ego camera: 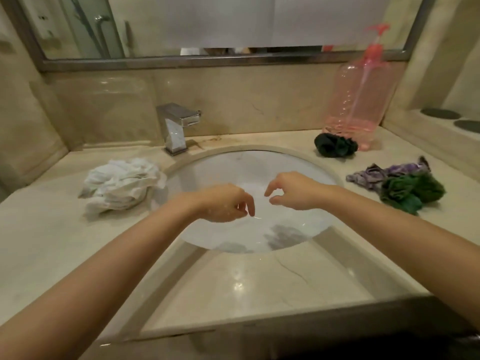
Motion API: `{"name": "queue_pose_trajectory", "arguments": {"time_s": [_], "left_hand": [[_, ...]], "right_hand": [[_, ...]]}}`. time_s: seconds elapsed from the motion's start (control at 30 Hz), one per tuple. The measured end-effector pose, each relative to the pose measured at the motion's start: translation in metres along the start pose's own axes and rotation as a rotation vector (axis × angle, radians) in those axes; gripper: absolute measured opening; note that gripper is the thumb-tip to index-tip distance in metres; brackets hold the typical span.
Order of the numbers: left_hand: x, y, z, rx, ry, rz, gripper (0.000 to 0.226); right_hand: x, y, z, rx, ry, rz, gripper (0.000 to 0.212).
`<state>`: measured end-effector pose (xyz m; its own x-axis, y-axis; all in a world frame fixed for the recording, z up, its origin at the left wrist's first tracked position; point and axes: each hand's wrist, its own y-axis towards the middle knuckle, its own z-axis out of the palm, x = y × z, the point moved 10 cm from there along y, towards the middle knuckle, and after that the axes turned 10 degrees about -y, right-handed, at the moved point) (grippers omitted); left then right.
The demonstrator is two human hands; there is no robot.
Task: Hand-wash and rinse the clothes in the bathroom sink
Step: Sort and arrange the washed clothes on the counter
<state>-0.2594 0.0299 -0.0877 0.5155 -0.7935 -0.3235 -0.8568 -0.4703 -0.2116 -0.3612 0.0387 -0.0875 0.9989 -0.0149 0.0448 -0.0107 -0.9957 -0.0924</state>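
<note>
Hovering both hands, left (226, 203) and right (291, 190), loose and empty over sink (233, 162); white cloth (122, 185) lies left, nearest my left hand.

Beige marble walls (233, 100), framed mirror (220, 22)

Dim warm light, soft blur, bowed edges

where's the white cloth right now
In the head view, the white cloth lies crumpled on the countertop left of the sink, below and left of the faucet, apart from the left hand.
</note>
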Motion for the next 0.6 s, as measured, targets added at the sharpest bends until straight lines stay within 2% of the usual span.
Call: {"name": "queue_pose_trajectory", "arguments": {"time_s": [0.1,0.27,0.4,0.6], "left_hand": [[-0.017,0.026,0.031,0.219,0.018,-0.016,0.027],[-0.015,0.062,0.062,0.365,0.004,-0.078,0.028],[-0.013,0.080,0.074,0.418,-0.004,-0.083,0.027],[-0.011,0.095,0.069,0.423,0.012,-0.064,0.027]], "right_hand": [[-0.050,-0.007,-0.007,-0.068,0.011,0.135,0.037],[-0.123,-0.012,-0.024,-0.174,-0.064,0.380,0.048],[-0.162,-0.010,-0.028,-0.195,-0.100,0.513,0.055],[-0.197,0.015,-0.015,-0.154,-0.019,0.558,0.045]]}}
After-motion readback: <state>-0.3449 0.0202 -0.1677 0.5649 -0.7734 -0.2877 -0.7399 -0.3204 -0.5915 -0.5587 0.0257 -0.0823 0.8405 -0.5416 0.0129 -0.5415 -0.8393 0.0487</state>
